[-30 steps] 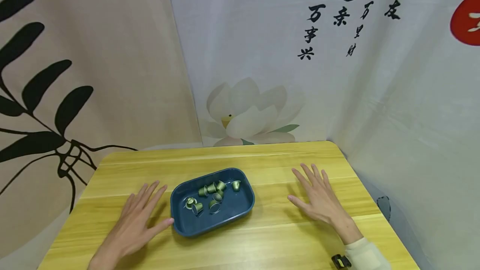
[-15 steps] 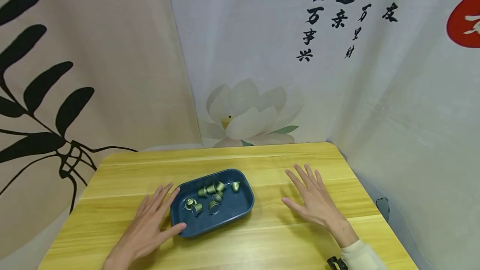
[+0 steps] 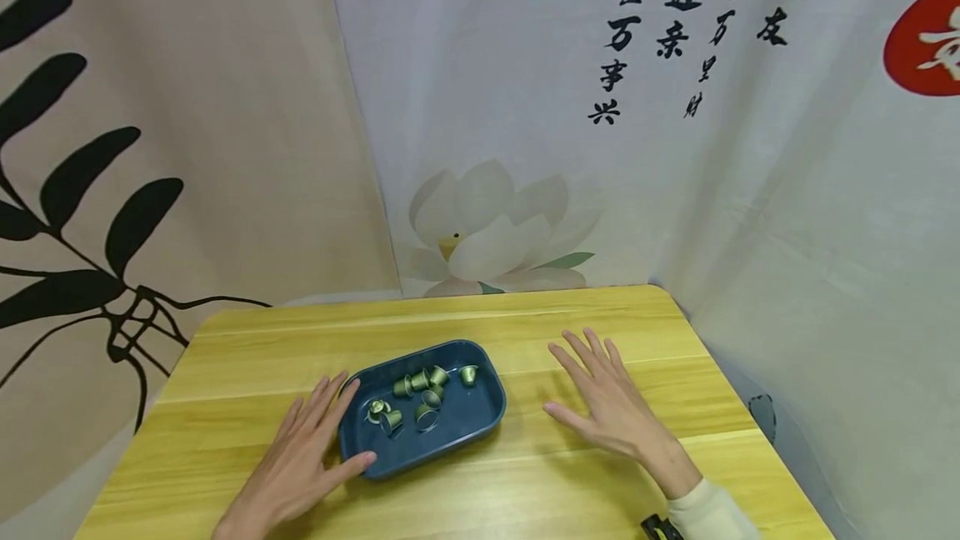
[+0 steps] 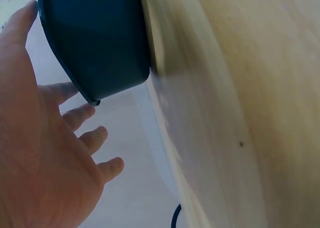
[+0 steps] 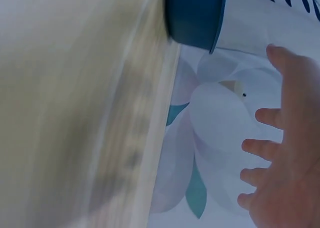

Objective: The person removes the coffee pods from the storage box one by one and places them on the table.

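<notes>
A dark blue rectangular tray [image 3: 465,423] lies at a slant on the table, holding several small green coffee capsules [image 3: 426,417]. My left hand [image 3: 300,457] is at the tray's left end, fingers spread and straight, with thumb and index finger at the rim; whether they touch it I cannot tell. In the left wrist view, the tray's outer wall [image 4: 100,43] rises beside the spread fingers [image 4: 80,115]. To the right of the tray, my right hand [image 3: 611,407] hovers over the table with its fingers spread, holding nothing. The right wrist view shows the tray's other end [image 5: 195,18] apart from that hand [image 5: 290,153].
The yellow wood-grain table [image 3: 525,482] has rounded far corners. Behind it hangs a pale curtain [image 3: 525,65] printed with a lotus, dark leaves and black characters. A black band [image 3: 660,528] shows at the right sleeve [image 3: 712,511].
My left hand has moved right and forward until its thumb and index finger reach the tray rim. The right hand has shifted left toward the tray. The capsules have kept their places in the tray.
</notes>
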`<state>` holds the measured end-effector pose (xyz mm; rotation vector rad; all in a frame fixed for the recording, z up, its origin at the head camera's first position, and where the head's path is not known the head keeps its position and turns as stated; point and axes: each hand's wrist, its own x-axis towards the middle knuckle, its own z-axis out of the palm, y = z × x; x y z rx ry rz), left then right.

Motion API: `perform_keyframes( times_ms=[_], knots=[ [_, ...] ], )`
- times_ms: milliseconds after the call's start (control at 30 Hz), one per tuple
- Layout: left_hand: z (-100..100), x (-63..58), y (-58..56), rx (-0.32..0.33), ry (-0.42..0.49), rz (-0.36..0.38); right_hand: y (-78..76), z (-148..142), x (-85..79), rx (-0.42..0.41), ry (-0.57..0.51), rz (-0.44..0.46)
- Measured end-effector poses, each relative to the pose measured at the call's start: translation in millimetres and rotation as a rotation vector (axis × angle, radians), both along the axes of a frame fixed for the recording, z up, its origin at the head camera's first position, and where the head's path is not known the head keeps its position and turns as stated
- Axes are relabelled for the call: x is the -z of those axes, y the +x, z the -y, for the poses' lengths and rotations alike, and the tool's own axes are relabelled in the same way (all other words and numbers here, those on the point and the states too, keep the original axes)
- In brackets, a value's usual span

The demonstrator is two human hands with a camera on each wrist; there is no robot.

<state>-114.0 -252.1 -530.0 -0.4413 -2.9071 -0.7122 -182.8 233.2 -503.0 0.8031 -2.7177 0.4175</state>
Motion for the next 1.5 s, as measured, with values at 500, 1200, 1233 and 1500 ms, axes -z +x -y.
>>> perform_keyframes(
  times_ms=[500,1200,1233,1500],
  knots=[
    [-3.6,-1.9,-8.1,-0.016,-0.012,0.061,2.6,34.8,-15.8,-0.086,0.001,-0.007],
    [-13.0,-15.7,-11.8,-0.014,-0.073,0.058,2.6,57.7,-23.5,-0.159,0.034,0.033],
    [-12.6,-15.5,-11.7,-0.013,-0.070,0.057,2.6,59.4,-24.1,-0.168,0.031,0.044],
    [-10.7,-13.1,-10.6,-0.013,-0.055,0.068,0.5,76.3,-31.5,-0.256,-0.005,0.165]
  ],
)
